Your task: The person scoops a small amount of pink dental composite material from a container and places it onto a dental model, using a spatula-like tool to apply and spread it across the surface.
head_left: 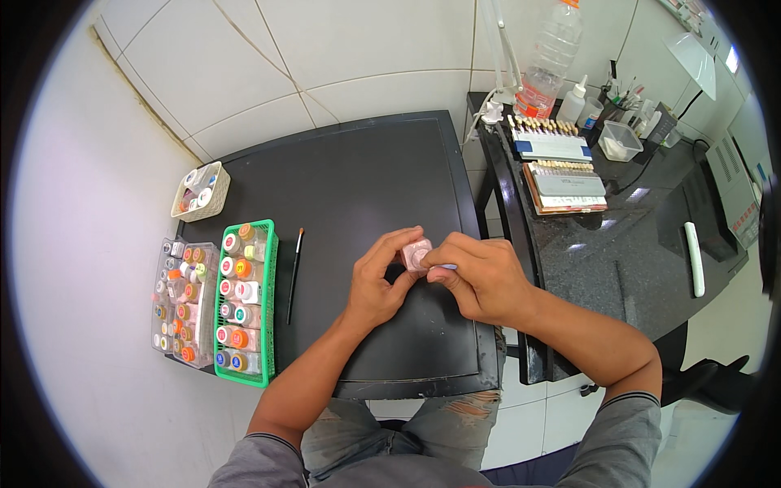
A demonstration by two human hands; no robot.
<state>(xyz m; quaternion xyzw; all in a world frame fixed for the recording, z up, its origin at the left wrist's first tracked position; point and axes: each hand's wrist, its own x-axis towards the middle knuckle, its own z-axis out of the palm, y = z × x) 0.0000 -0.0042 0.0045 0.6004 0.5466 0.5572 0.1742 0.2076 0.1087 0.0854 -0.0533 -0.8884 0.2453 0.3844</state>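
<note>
A small pink jar (416, 250) is held above the right part of the black counter (358, 179), between the two hands. The left hand (376, 285) cups it from the left, fingers curved round the far side and thumb on the near side, probably to steady it. The right hand (488, 281) has thumb and forefinger pinched together at the jar's right side, a grip suited to fine work; exactly what they pinch cannot be told.

The thin brush (294, 276) lies left of the hands, tip pointing far, seemingly parked within reach. Beyond it, the green basket (272, 325) holds bottles with lids upward, which likely makes them easy to pick out. A clear rack (156, 317) sits just beside it, on the left.
</note>
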